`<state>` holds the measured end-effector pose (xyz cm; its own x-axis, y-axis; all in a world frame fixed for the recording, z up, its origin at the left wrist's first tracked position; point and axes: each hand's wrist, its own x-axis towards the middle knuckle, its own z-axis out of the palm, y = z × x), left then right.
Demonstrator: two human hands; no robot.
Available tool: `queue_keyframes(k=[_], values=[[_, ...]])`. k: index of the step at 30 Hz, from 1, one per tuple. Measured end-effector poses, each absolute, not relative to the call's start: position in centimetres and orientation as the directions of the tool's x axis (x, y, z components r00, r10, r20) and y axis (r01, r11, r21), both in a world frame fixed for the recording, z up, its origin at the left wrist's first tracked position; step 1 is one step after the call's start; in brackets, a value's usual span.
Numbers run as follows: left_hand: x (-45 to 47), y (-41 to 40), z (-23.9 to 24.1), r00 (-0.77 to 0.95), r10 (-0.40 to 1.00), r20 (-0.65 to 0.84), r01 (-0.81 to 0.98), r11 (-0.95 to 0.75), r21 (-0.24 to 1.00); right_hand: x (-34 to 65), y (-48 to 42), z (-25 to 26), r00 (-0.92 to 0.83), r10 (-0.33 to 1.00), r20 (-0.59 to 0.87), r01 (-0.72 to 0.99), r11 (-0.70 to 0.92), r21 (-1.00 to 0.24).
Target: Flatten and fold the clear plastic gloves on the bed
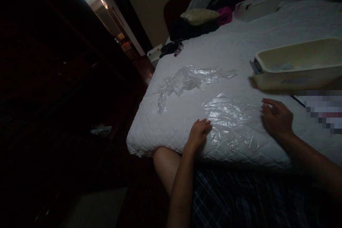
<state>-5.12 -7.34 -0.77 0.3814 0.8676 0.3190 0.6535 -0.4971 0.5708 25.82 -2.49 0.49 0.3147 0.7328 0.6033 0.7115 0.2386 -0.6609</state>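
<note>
A clear plastic sheet [229, 117] lies flat on the white quilted mattress [171, 124] near its front edge. My left hand [199, 132] rests at the sheet's left edge, fingers curled together and pressing on the plastic. My right hand [276, 117] is at the sheet's right edge, fingers bent and slightly apart, touching the plastic or the bed. A second, crumpled clear plastic bag [187, 80] lies farther back on the mattress, out of reach of both hands.
A cream plastic tub [294, 74] stands on the bed at the right. Clothes and a cushion [200, 16] pile at the headboard beside a white box [256, 7]. Dark furniture and floor lie to the left. My knee and checked shorts [240, 199] are below the bed edge.
</note>
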Motion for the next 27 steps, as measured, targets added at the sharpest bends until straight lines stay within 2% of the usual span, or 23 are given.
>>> queue_keyframes(k=[2,5,8,10,11,16,22,27], values=[[-5.2,-7.4,-1.0,0.389,0.867,0.311,0.671,-0.498,0.549,25.5,-3.3,1.7,0.268,0.719,0.641,0.744,0.268,-0.612],[-5.3,-7.5,-1.1,0.402,0.863,0.306,0.687,-0.505,0.523,24.0,-5.0,3.4,0.067,0.757,0.651,0.746,0.395,-0.536],[-5.1,-7.6,-0.6,0.405,0.857,0.319,0.678,-0.515,0.524,21.2,-6.8,4.0,-0.283,0.764,0.579,0.636,0.602,-0.483],[-5.0,-7.6,-0.2,0.386,0.862,0.329,0.669,-0.507,0.543,19.2,-7.7,3.7,-0.515,0.703,0.490,0.530,0.711,-0.463],[-5.0,-7.6,-0.1,0.377,0.863,0.337,0.660,-0.505,0.556,18.4,-7.9,3.3,-0.577,0.677,0.457,0.504,0.735,-0.453],[-5.0,-7.3,0.2,0.362,0.846,0.392,0.592,-0.533,0.604,16.4,-8.2,1.0,-0.609,0.684,0.401,0.533,0.728,-0.431],[-5.2,-7.2,0.3,0.431,0.841,0.327,0.639,-0.540,0.547,16.6,-8.2,0.2,-0.598,0.719,0.353,0.544,0.689,-0.479],[-5.2,-7.1,0.1,0.437,0.834,0.336,0.636,-0.551,0.540,16.5,-8.2,-0.1,-0.608,0.704,0.368,0.522,0.703,-0.483]])
